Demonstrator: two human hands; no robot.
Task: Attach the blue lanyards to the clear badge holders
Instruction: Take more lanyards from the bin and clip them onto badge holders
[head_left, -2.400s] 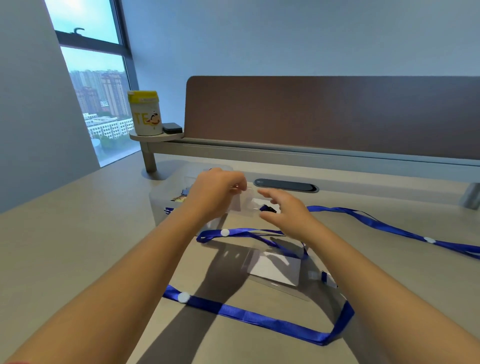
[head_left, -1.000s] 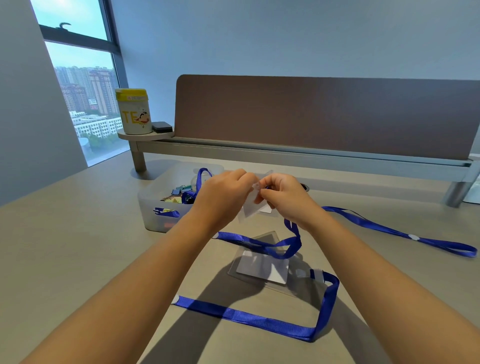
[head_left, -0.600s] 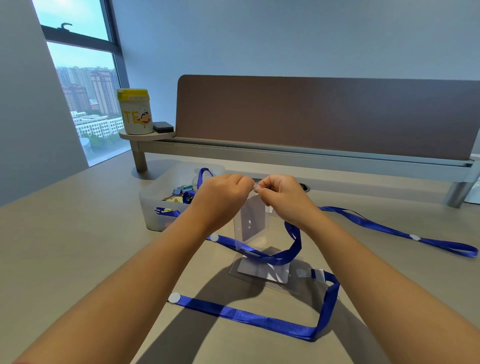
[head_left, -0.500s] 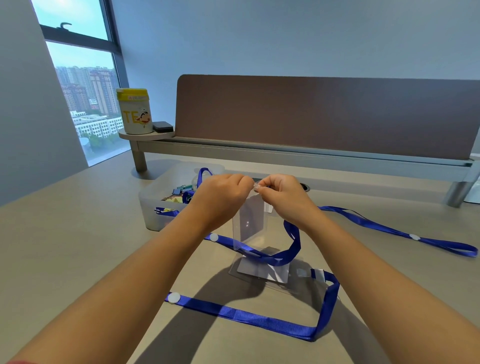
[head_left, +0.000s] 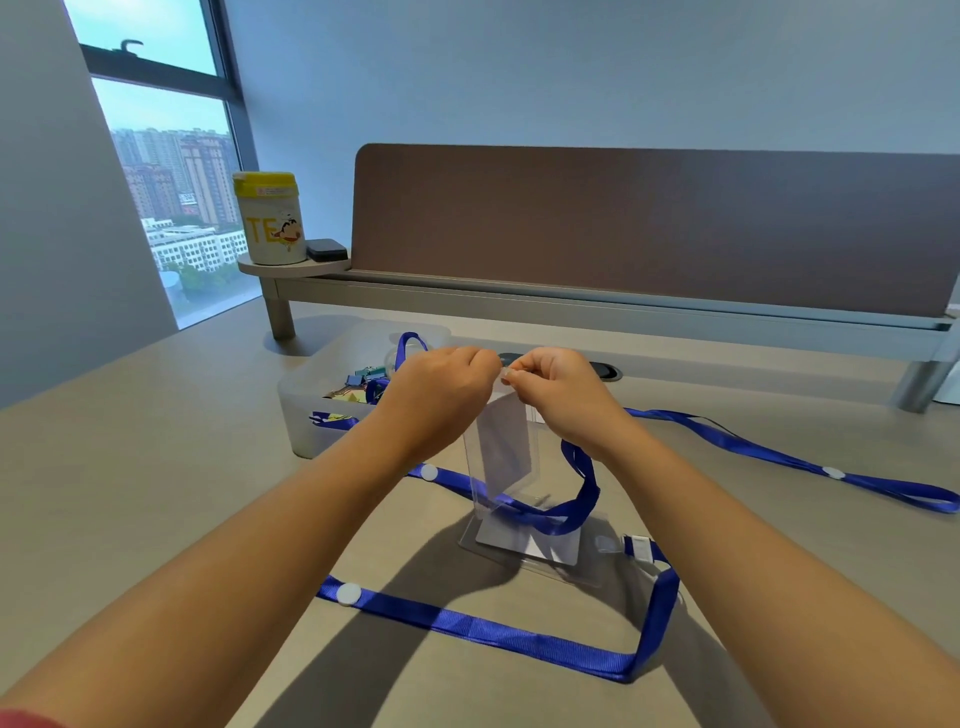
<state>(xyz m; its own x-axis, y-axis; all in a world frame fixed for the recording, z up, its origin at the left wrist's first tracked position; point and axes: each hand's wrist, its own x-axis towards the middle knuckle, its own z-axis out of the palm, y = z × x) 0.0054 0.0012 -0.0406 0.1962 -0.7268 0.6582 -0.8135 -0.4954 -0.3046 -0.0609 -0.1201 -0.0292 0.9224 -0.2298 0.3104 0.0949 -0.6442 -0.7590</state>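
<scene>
A clear badge holder (head_left: 501, 447) with a white card hangs upright above the desk. My left hand (head_left: 441, 395) and my right hand (head_left: 558, 392) both pinch its top edge, fingertips almost touching. A blue lanyard (head_left: 582, 499) runs out from under my right hand and loops down below the holder; whether its clip is in my right hand is hidden. A second clear badge holder (head_left: 540, 545) lies flat on the desk, joined to another blue lanyard (head_left: 467, 623) that curves along the near side.
A translucent plastic bin (head_left: 311, 415) with lanyards and small items stands left of my hands. Another blue lanyard (head_left: 779, 457) trails off to the right. A yellow-lidded canister (head_left: 269, 218) and a dark small box (head_left: 326, 249) sit on a raised shelf before a brown desk divider (head_left: 649, 223).
The held badge holder came up from near the bin and turned from tilted to hanging upright. Both hands drew together at its top edge. They have stayed nearly still for the last half second.
</scene>
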